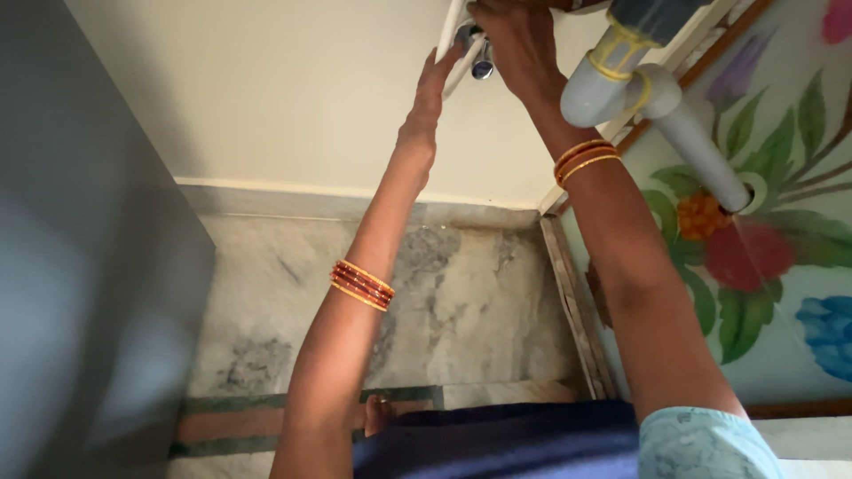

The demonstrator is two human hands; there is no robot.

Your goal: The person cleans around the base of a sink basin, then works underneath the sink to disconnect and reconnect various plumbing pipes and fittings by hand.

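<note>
At the far left a grey panel (80, 266) fills the side of the view, blurred and plain. Next to it a cream wall (302, 98) runs down to a pale skirting strip, and below that lies a grey-veined marble floor (461, 293) with a green and reddish band near the bottom edge.

The left arm rises from the bottom of the view, with red and gold bangles (361, 285) round the forearm. The left hand (430, 93) is stretched up against the wall, its fingers held straight and close together, the tips touching a thin white pipe (451, 40) beside a metal valve (477, 53). It pinches nothing that can be seen; it rests flat along the pipe.

Just right of it, the right hand (519, 44) is curled over the top of the valve, knuckles toward the camera. Its fingertips are hidden at the top edge, so how tightly it grips cannot be told. Gold and red bangles (584, 160) sit on this wrist as well.

The valve sits high on the wall, at the top edge of the view, between the two hands.

Further right a thick grey drain pipe (657, 106) with a yellow ring slants down into a hole in a tiled wall (799, 266) painted with fruit, leaves and flowers. A wooden strip (577, 302) edges that wall at the floor. At the bottom lie dark blue cloth (506, 439) and a light blue sleeve (706, 443).
</note>
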